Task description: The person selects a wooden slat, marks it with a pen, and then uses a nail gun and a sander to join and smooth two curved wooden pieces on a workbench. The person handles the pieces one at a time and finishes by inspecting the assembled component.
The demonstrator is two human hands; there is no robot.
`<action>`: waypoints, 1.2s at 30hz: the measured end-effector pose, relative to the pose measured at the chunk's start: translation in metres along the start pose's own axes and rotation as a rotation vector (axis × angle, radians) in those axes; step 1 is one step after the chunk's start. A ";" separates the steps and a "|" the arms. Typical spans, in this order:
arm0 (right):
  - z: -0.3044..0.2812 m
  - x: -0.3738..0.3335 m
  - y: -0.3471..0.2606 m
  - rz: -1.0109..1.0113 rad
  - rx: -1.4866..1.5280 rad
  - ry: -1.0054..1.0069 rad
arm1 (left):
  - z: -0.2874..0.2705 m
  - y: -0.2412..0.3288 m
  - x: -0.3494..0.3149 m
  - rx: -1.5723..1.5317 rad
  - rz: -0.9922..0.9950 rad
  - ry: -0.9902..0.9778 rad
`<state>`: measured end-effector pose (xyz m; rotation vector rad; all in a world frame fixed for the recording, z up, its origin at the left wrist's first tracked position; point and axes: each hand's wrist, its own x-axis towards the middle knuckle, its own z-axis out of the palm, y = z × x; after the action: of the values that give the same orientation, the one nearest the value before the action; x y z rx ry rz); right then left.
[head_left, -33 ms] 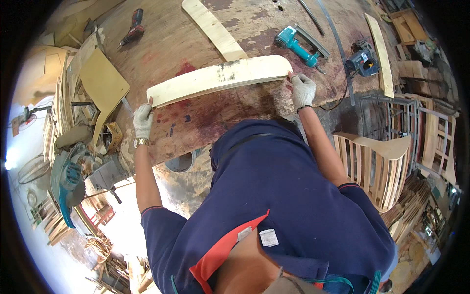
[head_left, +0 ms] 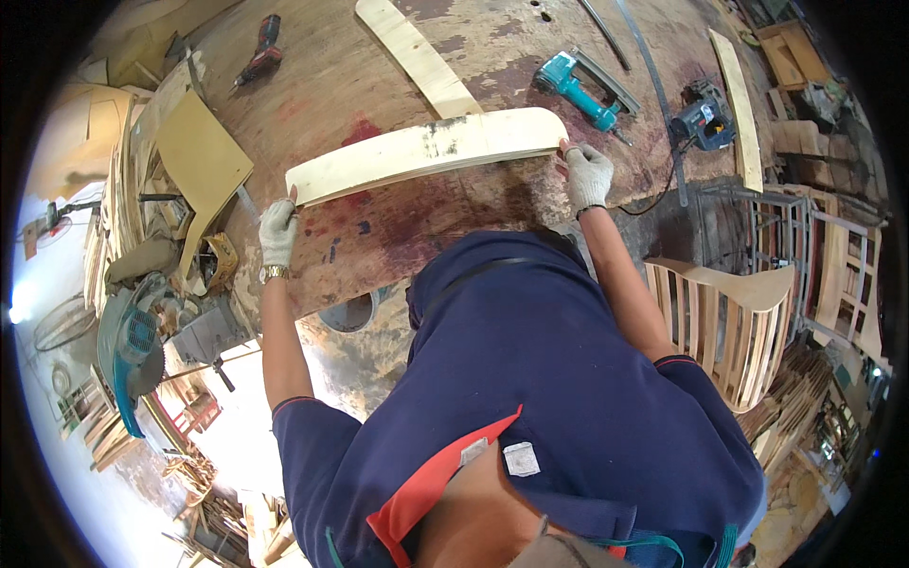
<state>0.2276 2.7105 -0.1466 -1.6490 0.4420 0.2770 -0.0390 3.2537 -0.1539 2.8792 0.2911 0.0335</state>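
A pale, gently curved plywood board [head_left: 379, 153] lies crosswise over the workbench [head_left: 322, 95]. Layered edges along its near side suggest several pieces stacked together, and dark smudges mark its top face. My left hand [head_left: 277, 235], in a whitish work glove with the fingertips bare, closes on the left end. At the rounded right end, my right hand [head_left: 590, 178], gloved the same way, pinches the corner between thumb and fingers. Behind the stack another pale wooden strip [head_left: 417, 57] runs away at a slant, its near end touching or passing under the far edge; I cannot tell which.
On the bench are a red-and-black cordless drill [head_left: 260, 55], a teal nail gun [head_left: 579, 95], a corded dark power tool [head_left: 703, 121], a long metal ruler [head_left: 653, 85] and a narrow strip [head_left: 737, 109]. A teal circular saw [head_left: 133, 355] stands left; a slatted wooden piece [head_left: 724, 322] stands right.
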 end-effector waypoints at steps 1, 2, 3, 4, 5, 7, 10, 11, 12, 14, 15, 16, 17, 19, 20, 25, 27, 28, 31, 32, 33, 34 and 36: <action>0.001 0.001 0.000 0.016 0.012 0.005 | 0.000 0.000 0.000 -0.054 0.047 0.055; 0.001 0.002 0.000 0.019 0.027 0.005 | 0.000 -0.001 0.001 -0.051 0.054 0.061; 0.001 0.003 0.001 0.024 0.043 0.005 | 0.000 -0.001 0.002 -0.047 0.060 0.066; 0.002 0.003 0.001 0.051 0.048 0.021 | 0.000 -0.002 0.001 -0.008 0.015 0.010; 0.004 0.008 0.001 0.018 0.057 -0.003 | 0.001 -0.003 0.005 -0.073 0.036 0.083; 0.006 0.009 0.003 -0.012 0.098 0.023 | 0.001 -0.003 0.005 -0.140 -0.028 0.087; 0.008 0.011 0.005 -0.023 0.129 0.035 | 0.001 0.002 0.005 -0.195 -0.080 0.094; 0.008 0.011 0.005 -0.024 0.130 0.036 | -0.001 0.005 0.005 -0.233 -0.033 0.145; 0.008 0.011 0.006 -0.022 0.133 0.045 | -0.003 0.009 0.005 -0.239 -0.048 0.154; 0.008 0.011 0.006 -0.041 0.136 0.029 | -0.010 0.021 0.007 -0.177 -0.069 0.154; 0.008 0.011 0.007 -0.048 0.138 0.025 | -0.015 0.028 0.008 -0.109 -0.076 0.148; 0.008 0.011 0.008 -0.050 0.139 0.032 | -0.021 0.038 0.011 -0.034 -0.115 0.113; 0.008 0.011 0.008 -0.051 0.139 0.038 | -0.025 0.049 0.016 0.014 -0.003 0.247; 0.007 0.010 0.010 -0.055 0.139 0.043 | -0.031 0.077 0.030 0.140 0.154 0.455; 0.007 0.009 0.010 -0.058 0.136 0.042 | -0.029 0.096 0.037 0.116 0.163 0.426; 0.003 0.009 0.008 -0.081 0.106 0.001 | 0.008 0.189 0.081 0.133 0.237 0.180; 0.000 0.010 0.005 -0.084 0.060 -0.031 | 0.017 0.204 0.096 0.141 0.232 0.140; 0.000 0.010 0.005 -0.093 0.033 -0.039 | 0.020 0.206 0.099 0.199 0.225 0.115; -0.003 0.012 0.005 -0.088 0.114 -0.059 | 0.025 0.206 0.100 0.244 0.254 0.195; -0.004 0.012 0.006 -0.079 0.106 -0.056 | 0.027 0.205 0.099 0.252 0.258 0.160; -0.004 0.013 0.006 -0.069 0.065 -0.038 | 0.028 0.203 0.098 0.230 0.273 0.246; -0.006 0.014 0.007 -0.072 0.060 -0.065 | 0.030 0.202 0.096 0.211 0.280 0.264; -0.007 0.015 0.007 -0.064 0.068 -0.056 | 0.034 0.201 0.095 0.181 0.289 0.302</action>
<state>0.2378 2.7014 -0.1584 -1.5825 0.3522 0.2571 0.0946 3.0738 -0.1375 3.0659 -0.0764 0.5218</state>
